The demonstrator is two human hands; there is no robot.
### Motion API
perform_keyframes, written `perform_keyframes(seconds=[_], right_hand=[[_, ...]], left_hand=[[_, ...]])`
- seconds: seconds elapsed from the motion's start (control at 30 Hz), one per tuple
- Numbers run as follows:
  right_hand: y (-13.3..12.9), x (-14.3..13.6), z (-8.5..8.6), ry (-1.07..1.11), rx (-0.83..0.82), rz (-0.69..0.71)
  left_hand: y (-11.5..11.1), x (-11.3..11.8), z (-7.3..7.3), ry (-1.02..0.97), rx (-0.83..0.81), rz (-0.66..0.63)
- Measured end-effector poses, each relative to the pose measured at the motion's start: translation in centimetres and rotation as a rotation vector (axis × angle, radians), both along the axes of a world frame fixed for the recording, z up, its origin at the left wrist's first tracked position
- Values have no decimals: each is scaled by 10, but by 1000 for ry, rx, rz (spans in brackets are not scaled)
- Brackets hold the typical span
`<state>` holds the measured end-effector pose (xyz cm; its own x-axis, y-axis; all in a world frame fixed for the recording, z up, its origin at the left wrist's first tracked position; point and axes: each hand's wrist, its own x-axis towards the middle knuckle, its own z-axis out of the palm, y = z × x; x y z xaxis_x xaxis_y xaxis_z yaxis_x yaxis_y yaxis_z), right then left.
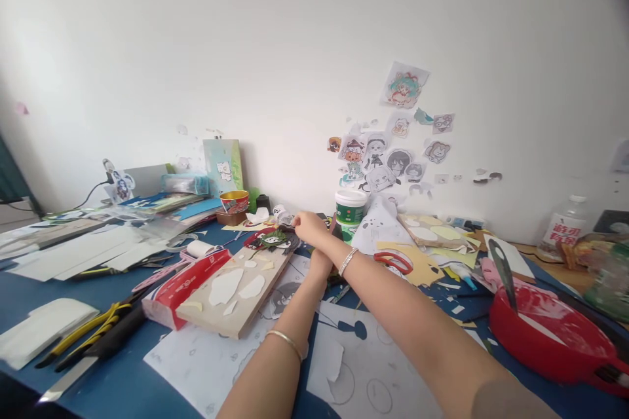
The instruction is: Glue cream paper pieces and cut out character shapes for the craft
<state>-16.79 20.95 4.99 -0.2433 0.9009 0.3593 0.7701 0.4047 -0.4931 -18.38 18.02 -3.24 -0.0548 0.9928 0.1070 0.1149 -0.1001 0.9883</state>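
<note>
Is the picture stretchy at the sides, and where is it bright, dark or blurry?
Head view: yes, the red pan looks stretched, probably by a wide lens; the wall is bright toward the left, the top right corner dark; same head view, the greenish plastic thing at the right edge looks smeary.

Bowl (555, 347) right of the right hand (310, 229) looks like smooth, glossy plastic, and the tub (350, 212) just past that hand looks like shiny plastic. Packet (179, 288) off to its left? Glossy plastic wrap. The board (234, 308) closer in looks like matt wood, the drawing sheet (211, 366) this side of the hand is matt paper, and the bracelet (347, 262) is shiny metal.
</note>
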Motion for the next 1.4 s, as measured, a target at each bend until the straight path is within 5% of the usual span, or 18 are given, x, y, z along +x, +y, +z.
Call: perform_keyframes(seconds=[0.27, 0.5, 0.8, 0.93, 1.13, 1.4], right_hand=[[3, 49, 3, 62, -10, -109], [-2, 55, -9, 81, -30, -30], [-92, 104, -2, 247, 136, 46], [-120, 157, -28, 295, 138, -17], [-126, 223, -84, 337, 159, -215], [-123, 235, -94, 813, 120, -175]], left_hand=[[1, 7, -5, -52, -96, -61], [0, 5, -2, -69, -74, -55], [-6, 8, 3, -71, 37, -83], [-9, 9, 7, -64, 67, -106], [-12, 14, 9, 27, 121, -178], [-9, 19, 2, -26, 117, -257]])
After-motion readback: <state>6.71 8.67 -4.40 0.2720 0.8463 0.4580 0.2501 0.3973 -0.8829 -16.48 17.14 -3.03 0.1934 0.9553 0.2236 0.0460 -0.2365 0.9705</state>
